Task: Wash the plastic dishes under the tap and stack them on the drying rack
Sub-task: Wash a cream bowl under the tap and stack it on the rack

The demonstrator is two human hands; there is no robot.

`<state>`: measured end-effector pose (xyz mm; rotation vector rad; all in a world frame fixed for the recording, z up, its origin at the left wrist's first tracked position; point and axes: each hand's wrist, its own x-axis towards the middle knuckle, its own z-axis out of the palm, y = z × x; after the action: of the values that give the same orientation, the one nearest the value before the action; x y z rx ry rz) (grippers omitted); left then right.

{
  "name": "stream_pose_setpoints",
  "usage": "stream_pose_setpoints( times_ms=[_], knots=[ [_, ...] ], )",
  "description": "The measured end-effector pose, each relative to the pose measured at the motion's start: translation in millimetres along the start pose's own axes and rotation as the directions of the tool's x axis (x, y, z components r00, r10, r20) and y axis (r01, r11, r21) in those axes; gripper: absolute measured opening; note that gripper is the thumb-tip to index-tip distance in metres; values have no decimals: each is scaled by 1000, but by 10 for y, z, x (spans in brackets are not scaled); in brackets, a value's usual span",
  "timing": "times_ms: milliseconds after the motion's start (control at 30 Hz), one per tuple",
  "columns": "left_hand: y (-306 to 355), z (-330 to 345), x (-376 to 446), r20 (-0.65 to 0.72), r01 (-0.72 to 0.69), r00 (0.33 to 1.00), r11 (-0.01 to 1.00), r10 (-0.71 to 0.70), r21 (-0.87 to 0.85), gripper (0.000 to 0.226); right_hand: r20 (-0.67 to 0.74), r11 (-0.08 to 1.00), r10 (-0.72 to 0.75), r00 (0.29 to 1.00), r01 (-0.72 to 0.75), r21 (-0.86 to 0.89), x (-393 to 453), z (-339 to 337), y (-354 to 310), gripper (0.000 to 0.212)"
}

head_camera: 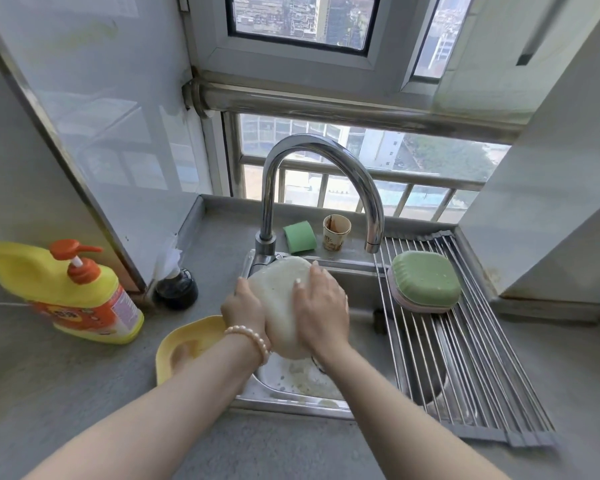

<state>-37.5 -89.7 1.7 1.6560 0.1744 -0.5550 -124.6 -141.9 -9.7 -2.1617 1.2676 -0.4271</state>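
Note:
A pale white plastic dish is held bottom-up over the steel sink. My left hand grips its left edge, fingers curled under the rim. Flat on the dish's back lies my right hand, fingers spread. A yellow dish sits on the counter at the sink's left edge. On the wire drying rack a green dish lies upside down on a pink one. The curved tap arches over the sink; I see no water running.
A yellow detergent bottle with an orange pump stands on the left counter, beside a small dark jar. Behind the sink are a green sponge and a stained paper cup. Walls close in on both sides below the window.

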Motion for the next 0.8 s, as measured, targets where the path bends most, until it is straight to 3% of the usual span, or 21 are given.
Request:
stream_pose_setpoints(
  times_ms=[67,167,267,333,400,467,500,533,600,633,700,767,800],
  knots=[
    [-56,6,-37,69,-142,988,989,140,37,37,115,974,174,978,-188,124,185,-119,7,56],
    [-47,32,-81,187,-217,960,976,207,30,42,55,972,165,985,-172,158,329,-243,-44,42],
    [87,41,-119,229,-314,929,947,291,72,46,-153,995,-98,983,95,-29,332,-252,-148,38],
    [125,25,-136,226,-287,936,957,271,44,51,-231,923,-372,899,331,-197,229,-164,-163,41],
    [90,18,-107,235,-212,949,977,209,-13,56,-181,780,-605,776,532,-329,99,-53,-105,38],
    [24,14,-87,268,-184,945,983,184,-27,59,-90,662,-724,684,652,-369,62,-64,1,37],
    [18,15,-91,296,-217,933,976,205,7,60,-67,667,-720,691,663,-341,88,-128,6,38],
    [25,13,-101,331,-267,913,963,238,44,60,-44,720,-666,744,627,-299,124,-211,-23,41],
    [34,-5,-87,398,-347,872,933,285,91,63,101,882,-423,900,435,-180,271,-342,-63,50],
    [32,-15,-61,432,-376,851,921,299,102,66,195,953,-281,940,298,-61,349,-395,-44,54],
    [37,-49,-26,449,-420,830,901,331,112,59,277,975,-132,952,75,209,437,-479,33,56],
    [47,-53,-26,382,-441,849,888,366,129,48,218,946,-142,966,68,316,429,-518,76,63],
    [52,-47,-45,343,-421,870,896,353,145,47,142,950,-182,973,137,281,391,-515,74,65]
  ],
)
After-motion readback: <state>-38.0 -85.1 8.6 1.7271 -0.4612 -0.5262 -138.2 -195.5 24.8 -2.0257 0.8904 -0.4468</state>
